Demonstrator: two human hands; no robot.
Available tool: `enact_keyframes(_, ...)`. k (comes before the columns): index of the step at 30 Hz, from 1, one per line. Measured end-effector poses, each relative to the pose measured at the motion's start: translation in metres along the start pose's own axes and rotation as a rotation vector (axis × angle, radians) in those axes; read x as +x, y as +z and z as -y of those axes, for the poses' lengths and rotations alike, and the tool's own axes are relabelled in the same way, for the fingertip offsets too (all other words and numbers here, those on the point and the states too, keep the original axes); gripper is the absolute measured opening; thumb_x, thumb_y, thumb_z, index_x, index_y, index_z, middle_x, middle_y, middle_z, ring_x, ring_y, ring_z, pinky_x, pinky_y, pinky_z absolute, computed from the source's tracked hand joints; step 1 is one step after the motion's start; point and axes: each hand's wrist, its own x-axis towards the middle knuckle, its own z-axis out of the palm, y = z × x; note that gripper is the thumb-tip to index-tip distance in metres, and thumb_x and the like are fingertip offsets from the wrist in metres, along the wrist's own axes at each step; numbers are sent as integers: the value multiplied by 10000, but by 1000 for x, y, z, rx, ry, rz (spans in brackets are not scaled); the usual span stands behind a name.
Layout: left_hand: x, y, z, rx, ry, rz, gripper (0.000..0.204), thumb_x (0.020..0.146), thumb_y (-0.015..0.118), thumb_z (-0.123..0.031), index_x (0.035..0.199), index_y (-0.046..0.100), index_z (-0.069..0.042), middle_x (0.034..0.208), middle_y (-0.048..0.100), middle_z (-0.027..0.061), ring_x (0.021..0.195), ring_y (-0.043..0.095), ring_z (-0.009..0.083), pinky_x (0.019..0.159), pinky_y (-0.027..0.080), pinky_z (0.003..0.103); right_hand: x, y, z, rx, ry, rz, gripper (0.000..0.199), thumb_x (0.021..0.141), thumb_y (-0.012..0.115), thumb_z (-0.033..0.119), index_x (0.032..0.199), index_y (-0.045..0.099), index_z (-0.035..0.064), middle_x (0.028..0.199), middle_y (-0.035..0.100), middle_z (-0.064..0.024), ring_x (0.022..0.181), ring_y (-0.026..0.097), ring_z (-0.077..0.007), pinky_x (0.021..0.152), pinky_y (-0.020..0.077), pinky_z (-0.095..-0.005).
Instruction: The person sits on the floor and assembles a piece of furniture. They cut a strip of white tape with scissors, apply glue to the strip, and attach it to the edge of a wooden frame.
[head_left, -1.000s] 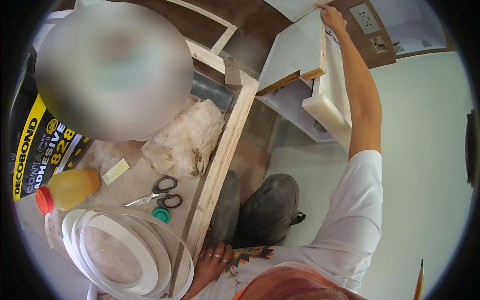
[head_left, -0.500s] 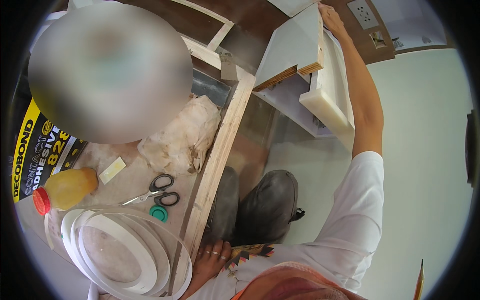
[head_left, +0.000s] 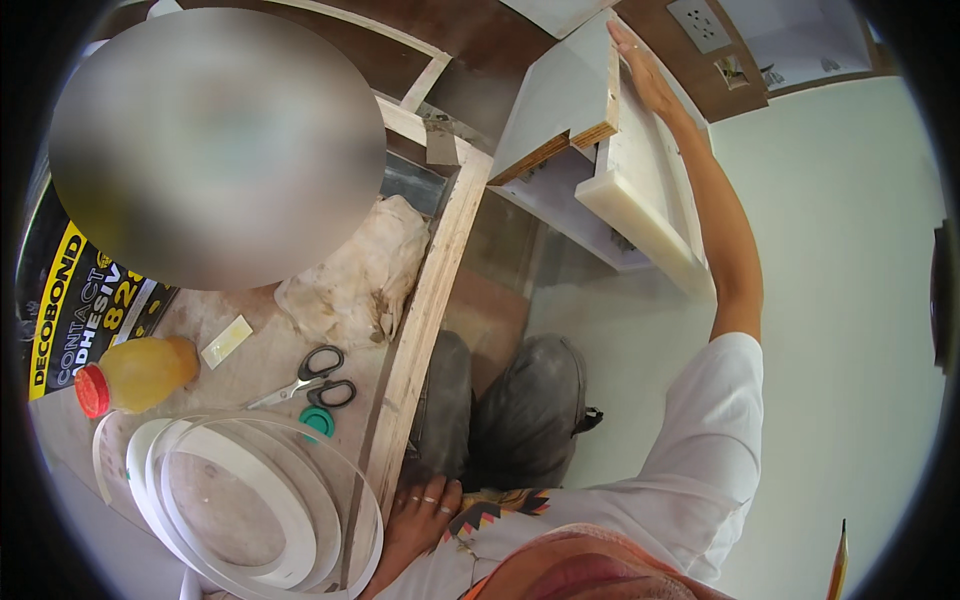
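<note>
The white boxed panel piece is the biggest thing in hand: a laminated plywood assembly, raw ply edge showing at its lower corner, tilted up against the brown wall. The right hand lies flat on its upper right face, fingers stretched out and open, pressing rather than gripping; the arm runs straight up to it. Just below that hand, a thick white board slants down along the same piece.

The left hand rests low on the edge of the wooden frame, fingers loosely spread with rings showing, holding nothing. Just to its left on the tabletop sit a coil of white edge banding, then scissors and a yellow bottle with a red cap; a crumpled cloth lies further up.

To steady the panel well, I judge that a flat palm with even pressure near the joint suits best, with the left hand braced as it is for balance.
</note>
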Motion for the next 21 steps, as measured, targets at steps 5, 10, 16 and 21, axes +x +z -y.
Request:
enact_keyframes(5,-2,1,0,-87,-13,-27,430,880,633,-183,1304,598,-114,1287,572,103,997,641,287,871,534,440,-49,-39,85,154,-56,230,665,1069,280,462,1578,400,51,1665,338,-135,1561,248,-294,1284,112,-409)
enact_keyframes(10,-6,-1,1,-263,-48,61,489,867,680,-123,1352,616,-136,1314,567,114,1176,605,348,975,498,460,-52,-42,87,84,-162,1,649,1087,257,471,1545,467,63,1646,389,-83,1567,235,-275,1284,113,-439)
enact_keyframes(16,-1,-9,-11,-197,-9,-5,382,859,662,-80,1241,654,-94,1213,619,97,1052,661,316,863,546,433,-81,-32,116,335,-98,194,674,1075,167,500,1616,347,140,1696,285,-60,1594,127,-291,1275,5,-555)
enact_keyframes(21,4,-11,-18,-118,-61,-57,301,825,716,-62,1122,698,-106,1122,654,73,1009,678,300,844,570,425,-86,8,116,-95,49,-3,648,1100,180,507,1589,414,152,1659,363,-67,1594,134,-264,1286,-13,-477)
